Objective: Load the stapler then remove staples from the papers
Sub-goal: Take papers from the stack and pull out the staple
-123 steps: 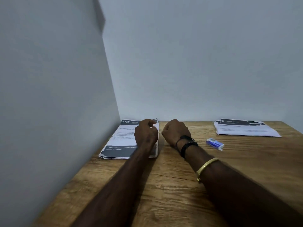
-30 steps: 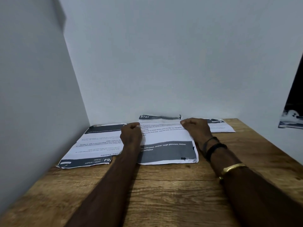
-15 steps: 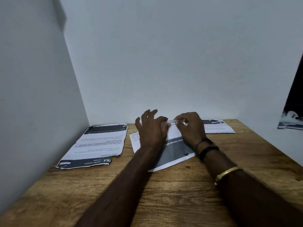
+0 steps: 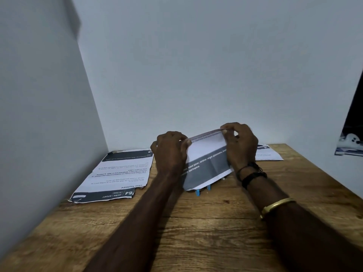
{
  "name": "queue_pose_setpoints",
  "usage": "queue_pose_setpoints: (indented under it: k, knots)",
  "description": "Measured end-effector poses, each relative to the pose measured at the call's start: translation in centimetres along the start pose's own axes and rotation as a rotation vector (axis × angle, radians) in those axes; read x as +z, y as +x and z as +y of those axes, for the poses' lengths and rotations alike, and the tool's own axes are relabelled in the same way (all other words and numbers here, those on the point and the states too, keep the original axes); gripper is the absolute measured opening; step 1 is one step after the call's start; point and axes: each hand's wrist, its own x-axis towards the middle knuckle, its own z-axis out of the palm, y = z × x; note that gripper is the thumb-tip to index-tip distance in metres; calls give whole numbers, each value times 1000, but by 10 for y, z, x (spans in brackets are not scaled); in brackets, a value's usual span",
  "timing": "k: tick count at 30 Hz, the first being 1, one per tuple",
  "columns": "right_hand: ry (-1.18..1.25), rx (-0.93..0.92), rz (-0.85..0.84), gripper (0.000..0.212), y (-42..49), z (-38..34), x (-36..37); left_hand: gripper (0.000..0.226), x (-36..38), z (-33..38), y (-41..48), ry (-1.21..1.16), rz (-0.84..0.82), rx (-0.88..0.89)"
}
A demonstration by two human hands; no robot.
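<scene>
A printed paper sheet with a dark grey band is raised off the wooden table, its top edge tilted up. My left hand pinches its upper left edge and my right hand pinches its upper right corner. Under the sheet's lower edge a small blue object peeks out on the table; I cannot tell what it is. No staple is visible at this size.
A second paper stack lies flat at the left by the side wall. A third paper lies at the back right behind my right hand. Walls close the table's left and far sides; the wooden table extends toward me.
The sheet lay flat under both fists a second ago. Both hands have since taken its top edge and lifted it up, uncovering the blue object beneath.
</scene>
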Motion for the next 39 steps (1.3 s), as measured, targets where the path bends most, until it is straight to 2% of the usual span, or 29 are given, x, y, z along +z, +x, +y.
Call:
queue_pose_setpoints:
  k: [7, 12, 15, 18, 20, 22, 24, 28, 30, 32, 34, 36, 39]
  knots:
    - [7, -54, 200, 14, 9, -1, -9, 11, -4, -13, -1, -114, 127, -33]
    - [43, -73, 178, 13, 6, -1, -7, 14, -3, -13, -3, -293, 182, -176]
    - [68, -64, 124, 12, 2, 0, -4, 21, 2, -12, -9, -627, 37, -378]
    - [66, -5, 68, 12, -2, 1, -4, 32, 8, -14, -4, -1059, -59, -736]
    - [66, 26, 40, 19, -5, 3, -4, 24, 14, -21, -3, -1187, -94, -852]
    - [52, 92, -15, 25, -6, 5, -4, 6, 21, -30, -6, -1160, -149, -871]
    - [-62, 187, -132, 28, -6, 8, -2, 21, 27, -37, -10, -1012, -216, -847]
    - [-462, 299, -486, 32, -17, 9, 3, 45, 29, -37, -11, -783, -216, -776]
    - [-653, 217, -573, 28, -21, 2, 5, 43, 29, -38, -12, -699, -203, -743]
    - [-613, 113, -651, 34, -21, -6, 8, 34, 28, -37, -12, -700, -166, -741]
    - [-503, 93, -788, 58, -23, -17, 12, 29, 27, -36, -12, -704, -130, -733]
    - [-542, 75, -919, 74, -30, -24, 17, 33, 28, -36, -13, -696, -121, -728]
    - [-652, 56, -974, 62, -40, -24, 23, 46, 30, -36, -15, -746, -158, -749]
